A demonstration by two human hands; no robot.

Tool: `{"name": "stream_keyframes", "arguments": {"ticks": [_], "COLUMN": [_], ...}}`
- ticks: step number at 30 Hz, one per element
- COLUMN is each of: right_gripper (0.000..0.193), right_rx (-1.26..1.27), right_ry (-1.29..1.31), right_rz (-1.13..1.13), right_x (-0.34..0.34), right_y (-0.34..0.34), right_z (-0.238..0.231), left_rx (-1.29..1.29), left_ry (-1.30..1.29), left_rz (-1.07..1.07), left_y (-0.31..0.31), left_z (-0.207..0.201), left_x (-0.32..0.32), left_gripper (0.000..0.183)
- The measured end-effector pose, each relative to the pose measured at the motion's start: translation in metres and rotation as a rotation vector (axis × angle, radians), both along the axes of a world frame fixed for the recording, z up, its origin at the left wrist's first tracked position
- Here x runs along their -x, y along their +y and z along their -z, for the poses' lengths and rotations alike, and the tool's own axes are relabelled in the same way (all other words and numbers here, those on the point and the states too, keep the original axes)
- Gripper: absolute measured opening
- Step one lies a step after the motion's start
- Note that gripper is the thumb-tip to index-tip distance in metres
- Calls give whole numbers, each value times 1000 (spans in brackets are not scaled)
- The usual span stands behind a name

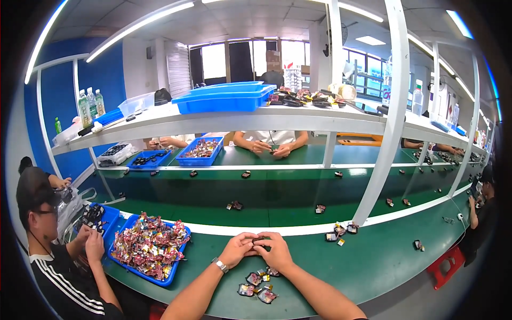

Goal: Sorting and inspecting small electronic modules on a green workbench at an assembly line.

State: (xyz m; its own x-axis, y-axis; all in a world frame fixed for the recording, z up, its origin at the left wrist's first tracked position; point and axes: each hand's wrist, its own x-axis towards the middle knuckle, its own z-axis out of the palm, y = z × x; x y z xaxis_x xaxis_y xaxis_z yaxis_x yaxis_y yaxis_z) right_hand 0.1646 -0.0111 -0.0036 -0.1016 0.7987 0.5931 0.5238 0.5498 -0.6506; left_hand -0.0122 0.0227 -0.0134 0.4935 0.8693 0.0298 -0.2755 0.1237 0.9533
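Observation:
My left hand (pixel 238 253), with a metal watch on its wrist, meets my right hand (pixel 276 252) over the near green table. Fingertips of both hands are pinched together around a small dark part (pixel 258 242). Most of that part is hidden by the fingers, so its kind is hard to tell. Just below my hands lies a loose group of small dark electronic pieces (pixel 267 295) with reddish and yellow bits. To the left of my left hand stands a blue tray (pixel 172 276) heaped with small red, white and yellow parts (pixel 149 245).
A co-worker in black (pixel 58 272) sits at my left beside another blue tray (pixel 111 215). Beyond a white rail, a dark green conveyor belt (pixel 277 205) carries scattered pieces. A white post (pixel 381 138) rises at right, and a shelf (pixel 298 124) with blue trays spans above.

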Motion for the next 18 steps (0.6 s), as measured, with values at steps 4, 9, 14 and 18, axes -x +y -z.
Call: {"name": "stream_keyframes", "arguments": {"ticks": [4,9,14,18], "right_gripper": [15,17,16,16], "right_rx": [24,320,204,-33], "right_ry": [3,409,212,-6], "right_rz": [-3,-158,-147,-116], "right_x": [0,0,-1,-1], "right_y": [4,9,9,4], "right_z": [8,13,9,0], "left_rx": [-7,-3,-28,-58], "left_ry": [12,5,32,57], "left_rz": [-12,-36,-62,-55], "left_y": [1,-6,-1,-1], "left_z": [2,-7,3,-1], "left_x": [-1,-5,-2,0], "left_gripper": [25,25,25,22]}}
